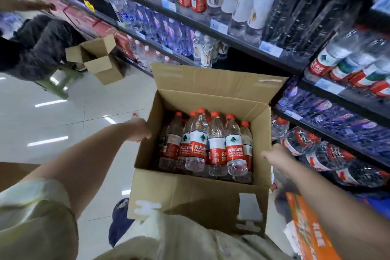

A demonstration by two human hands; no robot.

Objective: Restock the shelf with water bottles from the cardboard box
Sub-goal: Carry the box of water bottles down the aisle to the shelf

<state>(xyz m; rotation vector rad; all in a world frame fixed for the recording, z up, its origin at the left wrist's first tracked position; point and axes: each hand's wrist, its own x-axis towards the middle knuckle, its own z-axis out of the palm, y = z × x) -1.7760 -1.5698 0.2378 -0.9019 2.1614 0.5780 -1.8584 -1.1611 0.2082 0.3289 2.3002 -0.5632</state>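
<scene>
- I have the cardboard box (196, 196) gripped on both sides, held against my body, I judge to bring it up to the shelf (211, 25).
- Left hand (140, 131) clenches the box's left wall; right hand (276, 157) presses its right wall, though I cannot tell how those fingers curl.
- The red-capped water bottles (209, 143) lie tilted inside the box, none taken out yet.
- Beyond the box's far flap, the shelf shows a dark gap.

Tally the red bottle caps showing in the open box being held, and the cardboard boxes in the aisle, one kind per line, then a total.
Red-capped water bottles visible in the held cardboard box: 6
Cardboard boxes, counting the empty box behind: 2
Total: 8
</scene>
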